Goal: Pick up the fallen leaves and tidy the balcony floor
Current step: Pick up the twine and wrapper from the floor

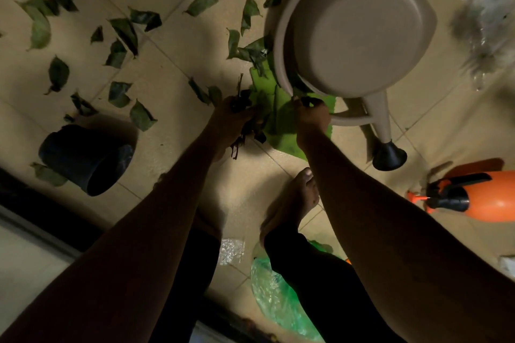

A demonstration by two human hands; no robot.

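The left hand point(237, 120) grips a bunch of dark leaves point(243, 100) above a green cloth point(281, 133). The right hand point(312, 117) holds the rim of a tipped beige watering can point(359, 28). Loose leaves point(40, 26) lie scattered over the tiled floor point(172, 64), near a fallen black pot point(83, 159).

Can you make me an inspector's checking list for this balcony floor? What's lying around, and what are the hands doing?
Surface: beige tiled floor, dim and shadowed.
Job's things: green leaves scattered, mostly upper left; more beside the watering can.
Clutter: black pot on its side; beige watering can tipped, base facing the camera; green sheet under the hands; orange spray bottle lying down; green plastic bag.
Hands: left hand grips a dark bunch of leaves; right hand is curled at the can's rim, and what it holds is unclear.
Cables: nothing seen.
Surroundings: bare foot; dark sill at lower left.
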